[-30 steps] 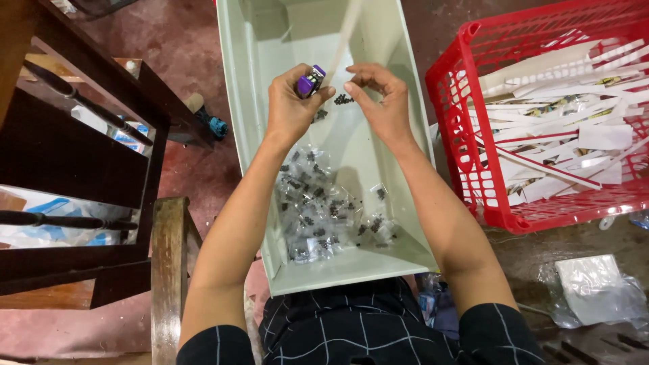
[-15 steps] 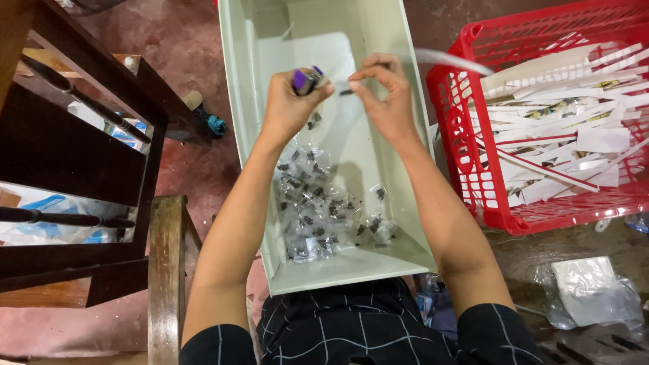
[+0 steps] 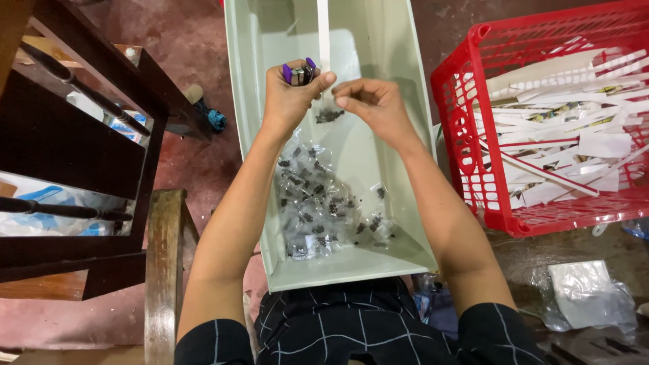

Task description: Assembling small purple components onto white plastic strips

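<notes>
The left hand is curled tight around a small purple lighter, with the top of the lighter poking out above the fingers. The same hand also pinches a little clear bag with dark bits inside, which hangs just under the thumb. A thin white strip runs up from this hand toward the top of the picture.

The right hand is close beside the left one. Its fingers are bent and pinched together next to the little bag, but I cannot tell if they touch it.

Both hands are over a pale green tub. Lower in the tub lies a pile of small bags. A red basket full of white strips sits to the right, on the floor.
</notes>
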